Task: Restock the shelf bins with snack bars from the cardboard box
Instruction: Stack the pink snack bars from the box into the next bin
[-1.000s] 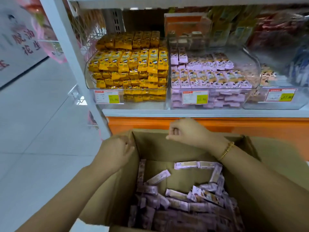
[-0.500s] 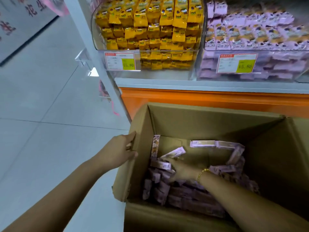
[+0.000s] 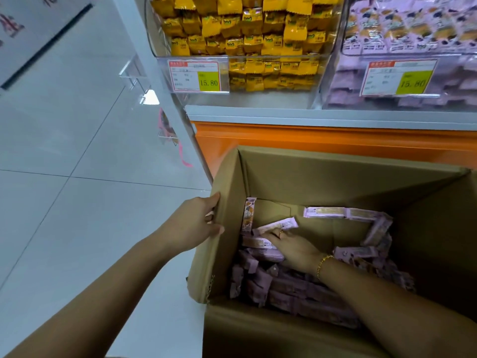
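**A:** ok, what actually changed in the last second?

**B:** A second ago both hands were up at the rim of the cardboard box (image 3: pixel 335 182). Now the right hand (image 3: pixel 294 248) has dropped inside and lies on the pile of purple snack bars (image 3: pixel 296 288). Its fingers (image 3: pixel 271 237) are stretched almost straight, tips touching one loose bar (image 3: pixel 275 225), with no closed grip that I can see. The left hand (image 3: pixel 192 226) clasps the edge of the box's left wall. The head has tipped down too, so the shelf sits higher in view. My guess: box open and steadied, first grab coming, nothing moved to the shelf yet.

**A:** Where do they go? Any writing?

**B:** Probably the clear bin (image 3: pixel 387 56) up on the right, which has the same purple wrappers. Its price tag (image 3: pixel 398 77) reads 15.80 on a yellow-green patch, same as the other tag (image 3: pixel 197 76) under the yellow packets (image 3: pixel 247 24). The small print on the tags and wrappers is too tiny to read. The red characters (image 3: pixel 13 24) on the left wall are cut off.
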Demonstrator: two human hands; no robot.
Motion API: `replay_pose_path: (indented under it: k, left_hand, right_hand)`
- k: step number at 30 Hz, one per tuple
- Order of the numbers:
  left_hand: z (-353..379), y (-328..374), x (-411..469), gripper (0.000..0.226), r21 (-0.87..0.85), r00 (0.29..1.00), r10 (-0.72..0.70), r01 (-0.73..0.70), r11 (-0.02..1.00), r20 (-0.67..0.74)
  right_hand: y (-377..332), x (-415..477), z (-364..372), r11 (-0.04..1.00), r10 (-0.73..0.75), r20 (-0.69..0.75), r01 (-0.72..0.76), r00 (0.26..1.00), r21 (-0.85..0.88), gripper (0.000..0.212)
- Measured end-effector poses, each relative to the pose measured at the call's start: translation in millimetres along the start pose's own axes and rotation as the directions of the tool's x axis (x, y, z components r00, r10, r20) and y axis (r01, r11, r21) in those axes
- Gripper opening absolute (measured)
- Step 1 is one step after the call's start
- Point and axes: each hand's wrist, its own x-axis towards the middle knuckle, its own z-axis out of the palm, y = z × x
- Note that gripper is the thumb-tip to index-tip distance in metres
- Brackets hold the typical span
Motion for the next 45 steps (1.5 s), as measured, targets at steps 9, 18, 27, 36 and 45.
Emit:
replay_pose_path:
  k: [9,18,27,36,45]
  left_hand:
    - [-3.4,4.3,1.1,0.07,-0.044,0.999,-0.033,0.034,0.998,0.025]
    - [-15.7,57.1,4.6,0.039,0.329,0.985,-0.17,0.162,0.93,-0.006]
    - [-25.8,139.3,-7.2,0.05,-0.433,0.967,0.156,-0.054,0.9,0.203]
    - [-33.1,183.9,-6.1,0.025,-0.679,0.971,0.231,-0.13,0.722,0.06]
    - [-51.1,210.6,7.4,0.018,-0.787,0.986,0.128,-0.161,0.596,-0.104]
  right_hand:
    - [-0.4,-5.5,-18.2,0.988,0.119,0.007,-0.119,0.993,0.096,0.071]
    - [20.8,-69.4,-81.0,0.494,0.445,0.062,-0.302,0.893,0.815,0.01]
    - [21.0,-153.4,-151.9,-0.513,-0.07,0.134,-0.151,0.988,0.845,0.071]
    - [3.7,-180.7,-198.0,-0.606,0.045,0.023,0.009,0.999,0.795,0.057]
    - [-10.9,-199.5,-232.7,0.795,0.45,-0.671,0.078,0.589,0.602,0.069]
